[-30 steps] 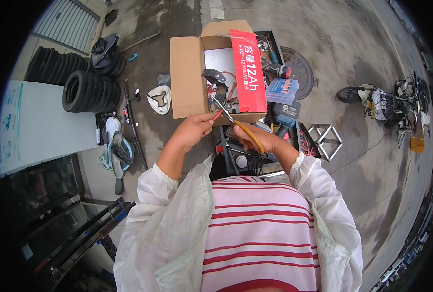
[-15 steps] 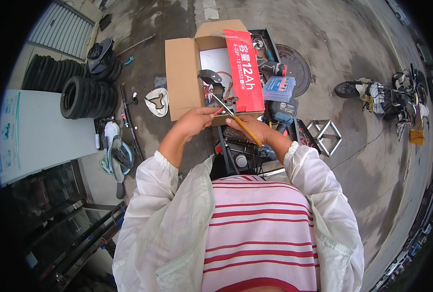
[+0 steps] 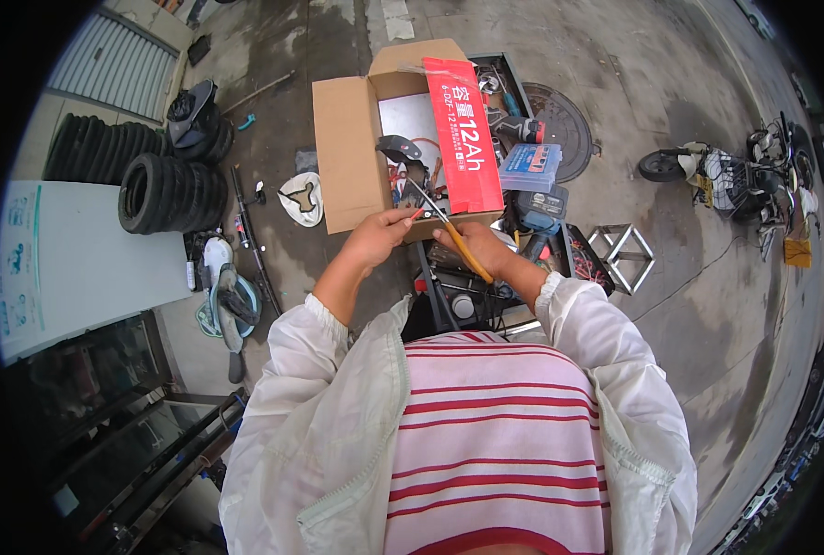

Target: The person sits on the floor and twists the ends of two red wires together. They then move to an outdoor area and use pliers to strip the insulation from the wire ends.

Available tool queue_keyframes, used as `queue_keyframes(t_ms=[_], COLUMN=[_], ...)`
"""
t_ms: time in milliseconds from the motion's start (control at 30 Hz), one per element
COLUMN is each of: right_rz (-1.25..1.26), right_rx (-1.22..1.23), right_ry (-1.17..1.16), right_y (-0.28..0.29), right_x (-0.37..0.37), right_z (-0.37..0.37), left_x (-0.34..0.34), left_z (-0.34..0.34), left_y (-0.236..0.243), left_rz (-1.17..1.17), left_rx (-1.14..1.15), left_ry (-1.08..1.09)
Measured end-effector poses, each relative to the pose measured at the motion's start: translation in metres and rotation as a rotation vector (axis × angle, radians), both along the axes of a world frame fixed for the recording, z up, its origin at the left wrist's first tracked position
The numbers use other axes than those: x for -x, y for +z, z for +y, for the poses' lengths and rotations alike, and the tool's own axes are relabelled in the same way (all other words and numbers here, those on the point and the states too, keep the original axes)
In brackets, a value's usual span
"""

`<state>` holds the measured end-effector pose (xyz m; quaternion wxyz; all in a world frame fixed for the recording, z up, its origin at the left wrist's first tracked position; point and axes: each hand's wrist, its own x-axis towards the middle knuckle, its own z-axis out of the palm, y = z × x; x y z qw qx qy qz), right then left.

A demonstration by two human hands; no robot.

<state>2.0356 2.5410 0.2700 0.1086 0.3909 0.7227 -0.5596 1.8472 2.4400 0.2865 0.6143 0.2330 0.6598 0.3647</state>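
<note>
My left hand (image 3: pixel 377 239) is closed, thumb and fingers pinching a small red piece (image 3: pixel 417 214), like a short length of wire or tube; its far end is too small to make out. My right hand (image 3: pixel 482 250) is wrapped around the orange handle of what look like scissors (image 3: pixel 468 252), whose metal blades point up and left, close to the red piece. Both hands are at the near edge of an open cardboard box (image 3: pixel 349 153) with a red flap (image 3: pixel 463 139). Inside the box lie a dark curved part (image 3: pixel 399 147) and several small metal pieces.
Beside the box are a cordless drill (image 3: pixel 515 125), a clear blue-labelled plastic case (image 3: pixel 530 167) and a blue power tool (image 3: pixel 541 208). A metal frame (image 3: pixel 623 259) stands right. Stacked tyres (image 3: pixel 173 192) and a white panel (image 3: pixel 97 259) are left; a scooter (image 3: pixel 736 180) stands far right.
The view has shifted slightly. The scissors have turned a little, and their blades now show apart near the red piece. Both hands keep their holds.
</note>
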Motion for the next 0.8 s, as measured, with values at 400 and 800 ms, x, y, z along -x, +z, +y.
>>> queue_keyframes(t_ms=[400,800], right_rz=[0.171,0.202], right_rx=[0.107,0.359], right_ry=[-0.266,-0.241], right_y=[0.016,0.028], right_x=[-0.021,-0.028], right_z=[-0.013,-0.036], left_x=[0.01,0.013], left_z=[-0.024,-0.024], left_y=[0.011,0.022], left_rz=[-0.323,-0.381], left_rx=[-0.598,-0.714], left_ry=[0.213,0.171])
